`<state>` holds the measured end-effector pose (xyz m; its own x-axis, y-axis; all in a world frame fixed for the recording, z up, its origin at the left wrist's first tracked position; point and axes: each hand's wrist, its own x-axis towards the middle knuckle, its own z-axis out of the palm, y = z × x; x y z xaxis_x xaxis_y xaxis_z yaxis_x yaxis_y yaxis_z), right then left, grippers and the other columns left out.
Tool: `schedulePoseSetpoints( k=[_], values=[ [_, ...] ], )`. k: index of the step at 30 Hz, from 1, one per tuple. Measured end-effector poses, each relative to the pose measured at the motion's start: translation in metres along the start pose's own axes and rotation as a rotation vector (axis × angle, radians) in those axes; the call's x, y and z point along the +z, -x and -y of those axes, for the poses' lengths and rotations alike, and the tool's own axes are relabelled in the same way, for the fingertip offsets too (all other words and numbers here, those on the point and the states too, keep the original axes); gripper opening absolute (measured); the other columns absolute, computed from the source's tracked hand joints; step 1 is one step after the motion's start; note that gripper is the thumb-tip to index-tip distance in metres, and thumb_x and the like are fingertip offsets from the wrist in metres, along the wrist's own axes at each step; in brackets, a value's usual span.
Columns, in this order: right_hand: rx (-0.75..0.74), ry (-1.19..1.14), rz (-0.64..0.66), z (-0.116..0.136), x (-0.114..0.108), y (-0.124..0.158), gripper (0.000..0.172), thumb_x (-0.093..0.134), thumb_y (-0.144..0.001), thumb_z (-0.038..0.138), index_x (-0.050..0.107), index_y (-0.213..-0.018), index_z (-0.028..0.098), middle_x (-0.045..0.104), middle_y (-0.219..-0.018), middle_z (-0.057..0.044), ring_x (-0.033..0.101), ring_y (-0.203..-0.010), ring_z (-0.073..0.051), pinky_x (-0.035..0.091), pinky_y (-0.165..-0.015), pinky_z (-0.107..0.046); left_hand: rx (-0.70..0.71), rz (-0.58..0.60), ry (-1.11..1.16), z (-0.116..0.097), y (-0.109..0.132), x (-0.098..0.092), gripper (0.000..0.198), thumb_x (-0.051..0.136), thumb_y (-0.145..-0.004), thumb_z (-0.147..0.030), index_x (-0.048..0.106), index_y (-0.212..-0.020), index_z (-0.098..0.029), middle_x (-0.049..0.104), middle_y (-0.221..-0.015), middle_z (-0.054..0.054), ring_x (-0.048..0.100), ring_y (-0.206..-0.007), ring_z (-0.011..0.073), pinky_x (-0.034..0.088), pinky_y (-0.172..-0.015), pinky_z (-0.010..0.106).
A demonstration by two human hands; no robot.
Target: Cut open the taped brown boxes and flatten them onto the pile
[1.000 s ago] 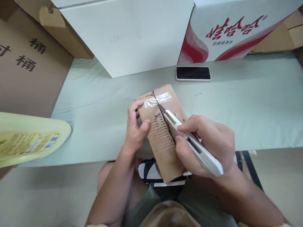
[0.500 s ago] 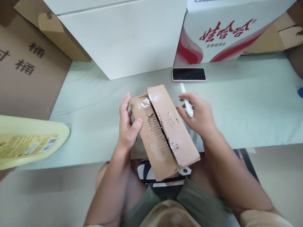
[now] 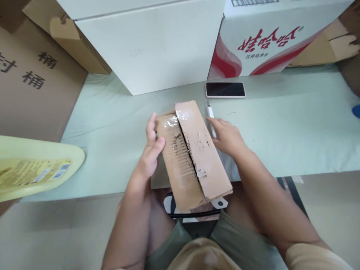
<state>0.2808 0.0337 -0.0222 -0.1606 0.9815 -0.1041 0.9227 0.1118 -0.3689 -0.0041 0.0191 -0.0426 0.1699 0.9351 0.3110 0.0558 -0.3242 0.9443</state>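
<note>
A small brown cardboard box (image 3: 194, 157) with torn clear tape and a slit along its top seam lies tilted at the near edge of the table. My left hand (image 3: 150, 150) grips its left side, thumb on the top flap. My right hand (image 3: 227, 137) rests palm down against the box's right side with its fingers stretched out. A white utility knife (image 3: 210, 112) lies on the table, its rear end under those fingers.
A black phone (image 3: 225, 89) lies behind the box. A large white carton (image 3: 146, 45) and a red-and-white printed carton (image 3: 270, 37) stand at the back. A brown carton (image 3: 33, 86) and a yellow bottle (image 3: 33, 168) are at the left. The pale green table (image 3: 295, 131) extends to the right.
My right hand lifted the knife off the box's seam, carried it to the right and laid it on the table. The box's seam now shows cut open.
</note>
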Motion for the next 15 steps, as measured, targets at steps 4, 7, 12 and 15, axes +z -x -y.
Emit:
schedulePoseSetpoints(
  k=[4, 7, 12, 15],
  values=[
    [0.069, 0.017, 0.054, 0.004, 0.0, 0.002, 0.08, 0.07, -0.089, 0.033, 0.046, -0.165, 0.02, 0.04, -0.171, -0.025, 0.045, -0.153, -0.047, 0.045, -0.116, -0.065, -0.057, 0.043, 0.051, -0.001, 0.001, -0.018, 0.072, 0.071, -0.093, -0.066, 0.04, -0.158, -0.058, 0.052, -0.162, 0.0, 0.059, -0.145, 0.0326, 0.056, -0.115, 0.053],
    [-0.031, -0.057, -0.022, 0.007, 0.001, 0.003, 0.062, 0.068, -0.09, 0.038, 0.066, -0.147, 0.014, 0.046, -0.167, -0.026, 0.041, -0.156, -0.048, 0.038, -0.123, -0.067, -0.071, -0.008, 0.066, -0.003, 0.003, -0.029, 0.069, 0.072, -0.094, -0.063, 0.043, -0.156, -0.055, 0.048, -0.165, 0.001, 0.052, -0.152, 0.0326, 0.053, -0.119, 0.051],
    [-0.201, -0.42, -0.039, 0.012, 0.005, -0.001, 0.038, 0.054, -0.095, 0.038, 0.076, -0.116, 0.015, 0.075, -0.133, -0.018, 0.068, -0.129, -0.037, 0.048, -0.118, -0.058, -0.245, -0.07, 0.078, -0.018, 0.005, -0.034, 0.069, 0.068, -0.094, -0.068, 0.045, -0.155, -0.045, 0.035, -0.175, 0.004, 0.045, -0.157, 0.0354, 0.053, -0.118, 0.048],
    [-0.112, -0.742, -0.041, 0.011, 0.008, -0.002, 0.037, 0.057, -0.094, 0.047, 0.066, -0.119, 0.022, 0.077, -0.122, -0.012, 0.073, -0.114, -0.031, 0.057, -0.105, -0.052, -0.331, -0.15, 0.039, -0.027, 0.003, -0.027, 0.074, 0.073, -0.091, -0.069, 0.045, -0.154, -0.042, 0.032, -0.178, 0.006, 0.044, -0.157, 0.0384, 0.058, -0.109, 0.044]
  ],
)
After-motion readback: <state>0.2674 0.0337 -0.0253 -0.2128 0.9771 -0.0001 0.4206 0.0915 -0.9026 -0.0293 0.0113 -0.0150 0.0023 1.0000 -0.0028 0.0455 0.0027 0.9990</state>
